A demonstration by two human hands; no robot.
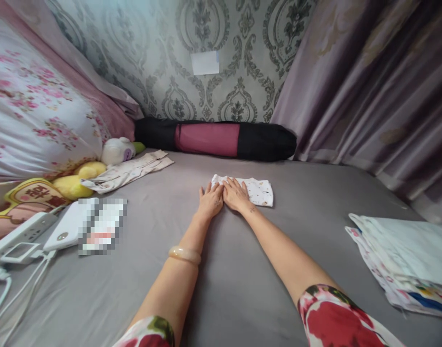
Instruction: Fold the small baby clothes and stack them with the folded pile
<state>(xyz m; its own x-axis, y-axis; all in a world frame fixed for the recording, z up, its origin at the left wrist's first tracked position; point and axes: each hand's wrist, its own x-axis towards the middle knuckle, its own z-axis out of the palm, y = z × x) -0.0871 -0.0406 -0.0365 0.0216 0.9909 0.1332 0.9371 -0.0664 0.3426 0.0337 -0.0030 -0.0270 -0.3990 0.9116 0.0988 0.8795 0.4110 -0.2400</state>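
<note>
Left hand [211, 200]: flat, fingers spread, pressing folded cloth [261, 193], twelve o'clock
Right hand [236, 194]: flat, beside it, touching cloth

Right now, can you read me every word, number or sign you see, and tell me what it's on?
Nothing is clear enough to quote.
Yellow cushion: dark red characters, too blurred to read.
White device: a small round mark, too small to read.
Patch beside it: covered by squares, so I cannot read it.
White paper on the wall: no writing I can see.
</note>
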